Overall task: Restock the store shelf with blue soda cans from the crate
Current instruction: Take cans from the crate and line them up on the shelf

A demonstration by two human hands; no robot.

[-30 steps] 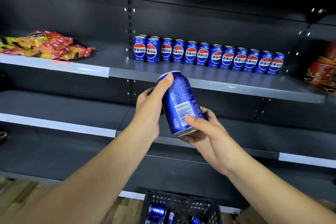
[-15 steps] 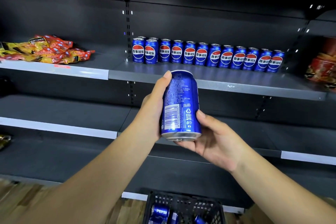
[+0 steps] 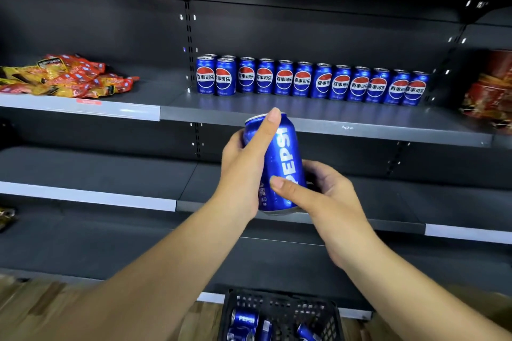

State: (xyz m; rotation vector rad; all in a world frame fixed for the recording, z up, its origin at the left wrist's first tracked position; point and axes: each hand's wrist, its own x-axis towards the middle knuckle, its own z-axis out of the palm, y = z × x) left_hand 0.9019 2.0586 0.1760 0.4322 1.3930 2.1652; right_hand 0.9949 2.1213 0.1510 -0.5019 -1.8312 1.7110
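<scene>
Blue soda can (image 3: 279, 163) upright, gripped midair; row of cans (image 3: 310, 80) on shelf (image 3: 360, 122); crate (image 3: 279, 304) below.

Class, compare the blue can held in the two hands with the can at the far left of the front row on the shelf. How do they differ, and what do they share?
The held can is off the shelf, in the grip of the left hand and right hand; the far-left shelf can stands untouched. The held can tilts slightly; the shelf can is upright. The held can shows PEPSI lettering; the shelf can shows its round logo. Both are blue soda cans.
</scene>
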